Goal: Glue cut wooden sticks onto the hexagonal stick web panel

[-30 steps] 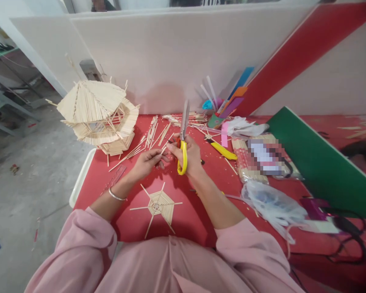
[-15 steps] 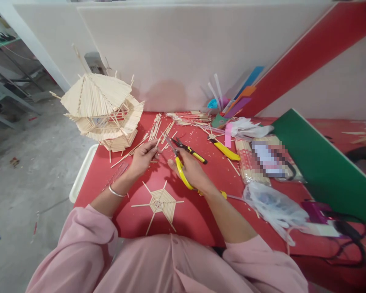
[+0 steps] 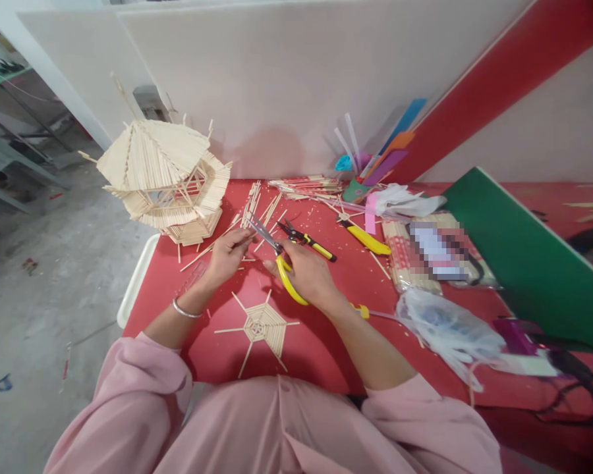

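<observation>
Lying in the right hand (image 3: 307,271) are yellow-handled scissors (image 3: 287,284), blades angled forward and left, tips beside the left hand (image 3: 227,257). Judged by build, they should handle as light to moderate in weight, stiff throughout, smooth along the steel and less slippery at the handles; the handle loops are the proper hold, the blades unsuitable. The right hand is clamped around those loops, so the scissors lie within its grip and extend beyond its thumb side. The left hand has thumb and fingers drawn together; blur at the blade tips means a thin stick pinched there cannot be confirmed. Just beyond the right hand lie black-and-yellow cutters (image 3: 307,241), resting on the red table (image 3: 321,349). Loose sticks (image 3: 251,203) lie past the blade tips. Nearer the body lies a flat web-shaped stick panel (image 3: 265,326), seemingly light and fragile at its spokes. A stick-built house model (image 3: 151,155) stands far left.
</observation>
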A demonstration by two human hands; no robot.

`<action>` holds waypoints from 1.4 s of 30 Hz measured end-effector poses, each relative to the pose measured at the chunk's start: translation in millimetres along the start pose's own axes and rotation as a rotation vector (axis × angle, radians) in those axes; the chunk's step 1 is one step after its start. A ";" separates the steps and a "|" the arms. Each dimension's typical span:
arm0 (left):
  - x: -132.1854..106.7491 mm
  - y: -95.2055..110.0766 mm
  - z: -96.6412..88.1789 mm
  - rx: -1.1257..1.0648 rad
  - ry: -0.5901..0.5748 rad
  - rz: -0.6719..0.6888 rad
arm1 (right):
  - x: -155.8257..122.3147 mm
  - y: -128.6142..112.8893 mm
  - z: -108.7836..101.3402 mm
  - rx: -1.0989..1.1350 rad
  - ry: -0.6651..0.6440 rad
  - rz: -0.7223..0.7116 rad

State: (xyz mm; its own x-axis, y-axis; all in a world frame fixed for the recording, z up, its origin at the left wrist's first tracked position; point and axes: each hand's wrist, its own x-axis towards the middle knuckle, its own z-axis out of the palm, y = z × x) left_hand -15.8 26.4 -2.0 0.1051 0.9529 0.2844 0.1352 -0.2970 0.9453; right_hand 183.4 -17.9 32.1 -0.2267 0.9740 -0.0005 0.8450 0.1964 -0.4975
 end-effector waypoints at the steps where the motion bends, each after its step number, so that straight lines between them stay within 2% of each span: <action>1: 0.8 -1.1 0.0 -0.005 0.004 -0.007 | 0.5 0.4 -0.3 -0.002 -0.003 -0.002; 6: 4.3 -6.3 -0.7 -0.007 0.005 0.006 | 2.5 2.5 -2.2 -0.015 -0.032 -0.023; 11: 4.6 -8.0 2.6 -0.057 0.005 0.019 | 1.6 4.3 0.0 0.040 -0.045 0.026; 15: 4.8 -6.3 5.5 -0.076 -0.008 -0.016 | 3.2 10.2 1.1 0.069 -0.025 -0.021; 21: 7.0 -4.2 0.8 -0.065 -0.098 -0.046 | 5.3 15.3 -2.5 0.053 -0.048 -0.059; 26: 6.7 -2.7 -3.3 -0.026 -0.134 -0.020 | 2.7 10.8 -5.8 0.025 -0.065 -0.035; 33: 4.5 -8.5 -4.2 -0.031 -0.101 0.049 | -0.4 6.8 -3.4 -0.005 -0.041 -0.013; 37: 4.2 -10.0 -2.1 -0.098 -0.121 -0.016 | 0.0 11.0 2.6 0.061 -0.013 -0.010; 39: 3.7 -8.6 -1.4 -0.118 -0.146 -0.050 | -0.3 14.0 -0.1 0.027 0.011 0.027; 42: 1.1 -5.8 -2.6 -0.114 -0.162 -0.086 | -6.0 24.3 -13.0 -0.111 0.046 0.183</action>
State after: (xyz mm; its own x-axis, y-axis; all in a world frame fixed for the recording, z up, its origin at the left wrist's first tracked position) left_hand -19.0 29.3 -6.8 0.2566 0.9494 0.1810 0.0390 -0.1973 0.9796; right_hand 211.6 -17.4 31.2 -0.0447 0.9982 -0.0411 0.9186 0.0249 -0.3944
